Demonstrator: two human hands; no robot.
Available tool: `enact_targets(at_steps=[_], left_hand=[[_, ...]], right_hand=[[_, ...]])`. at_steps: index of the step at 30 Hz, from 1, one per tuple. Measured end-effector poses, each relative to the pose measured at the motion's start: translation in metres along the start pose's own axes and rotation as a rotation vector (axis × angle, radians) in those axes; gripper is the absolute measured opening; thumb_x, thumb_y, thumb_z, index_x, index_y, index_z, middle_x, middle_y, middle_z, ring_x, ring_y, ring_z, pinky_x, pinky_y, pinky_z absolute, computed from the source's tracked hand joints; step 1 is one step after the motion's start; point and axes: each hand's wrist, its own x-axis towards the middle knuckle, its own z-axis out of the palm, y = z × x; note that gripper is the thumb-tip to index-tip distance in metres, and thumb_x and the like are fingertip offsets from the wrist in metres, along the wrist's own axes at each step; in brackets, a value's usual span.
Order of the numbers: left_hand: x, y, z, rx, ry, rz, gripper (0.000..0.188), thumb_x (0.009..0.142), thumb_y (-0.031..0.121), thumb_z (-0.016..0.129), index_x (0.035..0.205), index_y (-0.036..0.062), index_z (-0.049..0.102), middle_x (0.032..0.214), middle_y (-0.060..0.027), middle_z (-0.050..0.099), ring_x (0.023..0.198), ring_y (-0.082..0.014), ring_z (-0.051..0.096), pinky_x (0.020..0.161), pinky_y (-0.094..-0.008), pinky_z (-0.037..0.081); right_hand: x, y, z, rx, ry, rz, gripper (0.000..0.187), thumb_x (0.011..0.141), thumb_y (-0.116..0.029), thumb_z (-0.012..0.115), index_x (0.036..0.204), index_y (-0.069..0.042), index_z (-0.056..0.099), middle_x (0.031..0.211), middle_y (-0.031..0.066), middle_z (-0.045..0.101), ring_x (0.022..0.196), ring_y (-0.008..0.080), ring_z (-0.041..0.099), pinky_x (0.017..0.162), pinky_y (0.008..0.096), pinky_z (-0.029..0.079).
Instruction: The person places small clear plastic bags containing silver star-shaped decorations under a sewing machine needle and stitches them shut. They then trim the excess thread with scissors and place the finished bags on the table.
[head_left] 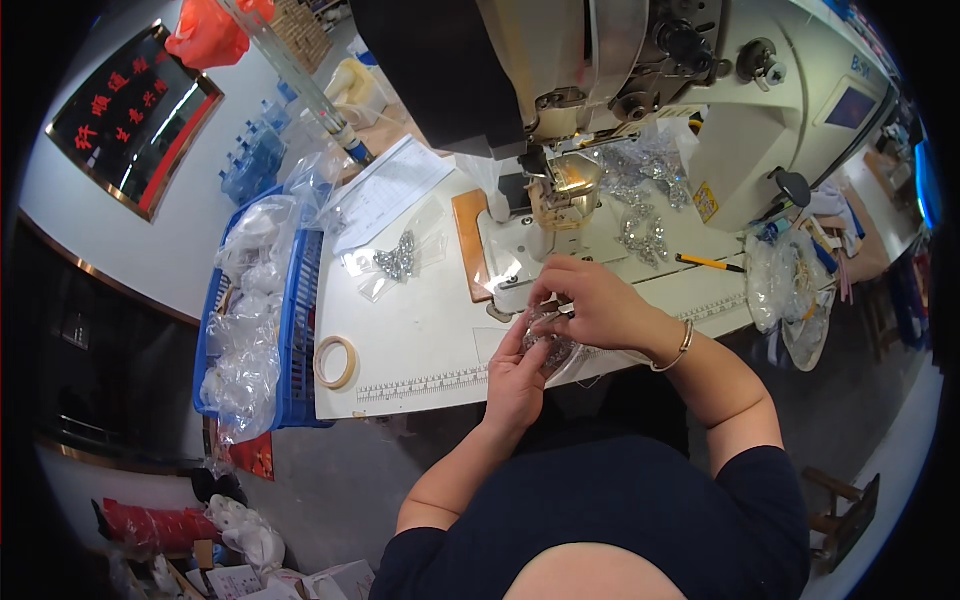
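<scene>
At the table's front edge, my left hand [514, 382] is closed on a sparkly silver rhinestone piece [556, 352], mostly covered by my fingers. Bent over it from the right, my right hand [602, 308] pinches a small dark metal tool [562, 309] whose exact kind is hidden. Just beyond my hands stands the sewing machine [565, 190], its lamp lit. A butterfly-shaped rhinestone applique [396, 258] lies on clear film to the left. More rhinestone appliques [643, 235] lie right of the needle area.
A blue basket [300, 340] of clear plastic bags stands at the left, beside a tape roll [336, 362]. Papers [395, 190] lie behind the film. A yellow pen [710, 263] and plastic bags [790, 280] are at the right. A ruler strip [420, 383] runs along the front edge.
</scene>
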Motion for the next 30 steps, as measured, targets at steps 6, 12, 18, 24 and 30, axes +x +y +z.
enact_targets(at_steps=[6, 12, 18, 24, 30], left_hand=[[-0.001, 0.011, 0.004, -0.136, -0.058, -0.108, 0.04, 0.098, 0.024, 0.032, 0.133, 0.0039, 0.034, 0.127, -0.0129, 0.046, 0.116, -0.0267, 0.05, 0.097, -0.045, 0.043], [-0.002, 0.012, 0.005, -0.164, -0.051, -0.156, 0.044, 0.099, 0.033, 0.024, 0.132, 0.0052, 0.034, 0.129, -0.0111, 0.044, 0.118, -0.0272, 0.046, 0.1, -0.0457, 0.039], [-0.003, 0.011, 0.004, -0.161, -0.037, -0.151, 0.044, 0.099, 0.033, 0.024, 0.133, 0.0058, 0.033, 0.13, -0.0106, 0.043, 0.119, -0.0268, 0.046, 0.1, -0.0453, 0.039], [-0.004, 0.007, 0.003, -0.054, -0.022, -0.099, 0.039, 0.094, 0.015, 0.041, 0.132, 0.004, 0.037, 0.127, -0.0108, 0.047, 0.116, -0.024, 0.049, 0.096, -0.0419, 0.044], [-0.003, 0.002, 0.0, -0.06, 0.011, -0.045, 0.041, 0.09, 0.003, 0.047, 0.13, 0.0055, 0.04, 0.122, -0.0119, 0.052, 0.113, -0.0221, 0.052, 0.093, -0.0411, 0.048]], right_hand=[[0.003, -0.001, -0.004, 0.104, -0.08, 0.106, 0.023, 0.07, -0.012, 0.075, 0.086, -0.003, 0.061, 0.077, 0.0097, 0.063, 0.072, 0.0218, 0.062, 0.068, 0.0302, 0.049], [0.002, -0.002, -0.005, 0.116, -0.093, 0.111, 0.025, 0.07, -0.015, 0.075, 0.085, -0.002, 0.06, 0.077, 0.0105, 0.063, 0.072, 0.023, 0.062, 0.068, 0.0307, 0.048], [0.002, -0.002, -0.003, 0.118, -0.102, 0.106, 0.03, 0.07, -0.021, 0.076, 0.084, 0.0, 0.059, 0.077, 0.0124, 0.062, 0.072, 0.0262, 0.062, 0.066, 0.0321, 0.048], [0.002, -0.002, -0.001, 0.105, -0.095, 0.124, 0.024, 0.069, -0.012, 0.075, 0.086, -0.003, 0.061, 0.077, 0.0096, 0.063, 0.071, 0.021, 0.061, 0.068, 0.03, 0.048], [0.003, -0.004, -0.012, 0.166, 0.019, 0.113, 0.025, 0.072, -0.015, 0.074, 0.091, -0.004, 0.064, 0.079, 0.0054, 0.063, 0.071, 0.015, 0.058, 0.068, 0.0277, 0.048]])
